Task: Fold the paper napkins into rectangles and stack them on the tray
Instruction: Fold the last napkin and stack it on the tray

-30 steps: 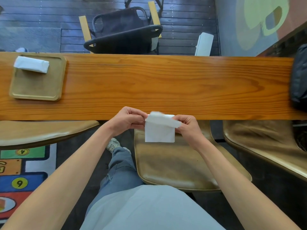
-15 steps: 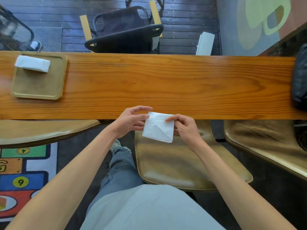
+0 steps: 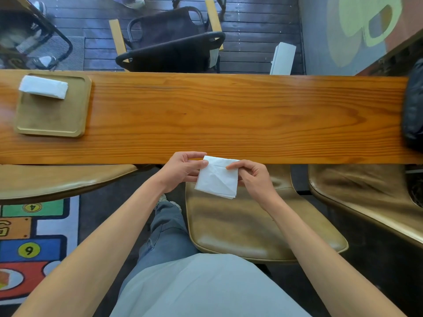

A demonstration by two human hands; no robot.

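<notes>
A white paper napkin [image 3: 217,179] is held in the air at the near edge of the long wooden table [image 3: 229,115], over a tan seat. It shows a fold near its top and a diagonal crease. My left hand [image 3: 183,169] pinches its left edge. My right hand [image 3: 251,177] pinches its right edge, forefinger laid across the top fold. A tan square tray [image 3: 52,115] lies on the table at the far left, with a folded white napkin stack [image 3: 43,86] at its back edge.
Tan cushioned seats [image 3: 251,227] stand under the table's near edge. A dark bag [image 3: 414,106] rests at the table's right end. Beyond the far edge are a black chair [image 3: 174,49] and a white upright object [image 3: 282,59]. A colourful number rug [image 3: 29,248] covers the floor on the left.
The napkin's top flap has been folded down and the napkin tilted slightly; both hands have stayed at the table's near edge, still holding it.
</notes>
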